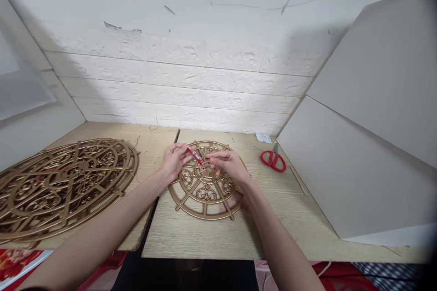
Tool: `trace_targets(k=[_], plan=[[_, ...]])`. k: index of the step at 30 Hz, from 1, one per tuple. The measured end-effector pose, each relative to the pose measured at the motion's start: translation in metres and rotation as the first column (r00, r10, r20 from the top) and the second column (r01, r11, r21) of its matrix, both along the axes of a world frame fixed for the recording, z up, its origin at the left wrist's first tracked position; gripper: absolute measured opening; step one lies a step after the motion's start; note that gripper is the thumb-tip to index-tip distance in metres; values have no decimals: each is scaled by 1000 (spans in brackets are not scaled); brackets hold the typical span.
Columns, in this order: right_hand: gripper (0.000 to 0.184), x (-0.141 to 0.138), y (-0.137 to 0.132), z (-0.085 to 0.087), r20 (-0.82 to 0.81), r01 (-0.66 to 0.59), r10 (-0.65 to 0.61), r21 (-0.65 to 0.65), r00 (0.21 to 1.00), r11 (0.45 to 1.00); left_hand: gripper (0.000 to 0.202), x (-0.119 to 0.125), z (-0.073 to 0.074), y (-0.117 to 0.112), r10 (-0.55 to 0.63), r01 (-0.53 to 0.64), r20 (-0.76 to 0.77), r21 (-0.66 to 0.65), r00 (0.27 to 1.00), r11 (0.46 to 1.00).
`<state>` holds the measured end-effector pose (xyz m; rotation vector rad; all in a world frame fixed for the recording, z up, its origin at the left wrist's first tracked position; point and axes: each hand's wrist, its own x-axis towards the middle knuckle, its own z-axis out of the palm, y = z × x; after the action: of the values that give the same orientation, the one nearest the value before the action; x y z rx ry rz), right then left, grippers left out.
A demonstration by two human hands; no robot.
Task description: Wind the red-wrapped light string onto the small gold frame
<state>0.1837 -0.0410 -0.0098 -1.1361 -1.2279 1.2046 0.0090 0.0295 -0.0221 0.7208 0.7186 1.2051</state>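
Note:
My left hand (175,163) pinches a slim red tube with pale print (195,155), its lower end slanting down to the right. Close by that end, my right hand (226,163) has thumb and fingers brought together; what they hold, if anything, is too small to make out. Beneath both hands lies a round gold openwork panel (205,213) with scrollwork between its spokes. Its hub is partly hidden by my fingers and the tube.
More gold round panels (63,213) are stacked at the left, with loose thin strands on top. Red-handled scissors (273,160), a thin stick (298,180) and a crumpled pale scrap (263,137) lie to the right. Upright white boards (358,145) flank the table (191,243).

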Motion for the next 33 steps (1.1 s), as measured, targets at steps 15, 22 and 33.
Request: trace_targets(k=[15,22,33], plan=[[24,-9,-7,4,71,-145,141,55,987,988,8,-2,6,3,-114,113,-61,-22,992,993],[25,-14,-8,8,123,-189,181,64,976,980,8,-4,6,6,-139,139,-13,-9,990,990],[21,-9,-7,10,211,-75,46,136,976,988,15,-2,3,9,-25,30,93,-50,995,998]])
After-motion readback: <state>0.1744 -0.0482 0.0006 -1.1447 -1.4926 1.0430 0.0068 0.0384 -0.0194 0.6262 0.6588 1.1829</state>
